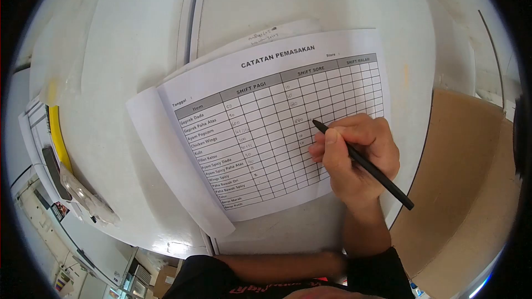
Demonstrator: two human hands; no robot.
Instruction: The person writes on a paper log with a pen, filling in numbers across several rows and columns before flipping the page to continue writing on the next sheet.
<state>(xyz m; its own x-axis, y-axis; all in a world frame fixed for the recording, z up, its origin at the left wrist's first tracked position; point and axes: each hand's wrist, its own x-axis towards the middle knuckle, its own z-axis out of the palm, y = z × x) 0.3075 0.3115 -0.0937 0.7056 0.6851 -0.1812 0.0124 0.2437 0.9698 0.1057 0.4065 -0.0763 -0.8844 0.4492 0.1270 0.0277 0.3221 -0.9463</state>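
Note:
My right hand [360, 158] is closed round a black pen [379, 177], its tip at the printed form [260, 127] near the Shift Sore columns. The form is a ruled table headed "CATATAN PEMASAKAN", with handwritten numbers in several cells. Its left side is rolled over into a curled white sheet [177, 160], and more paper shows behind its top edge. A forearm [277, 266] lies across the bottom of the view, below the form; my left hand at its end cannot be made out.
The paper rests on a white surface [133, 77] crossed by a dark seam. Brown cardboard [460, 188] stands at the right. On the left are a yellow strip [61, 138], a dark object and crumpled clear plastic [88, 196].

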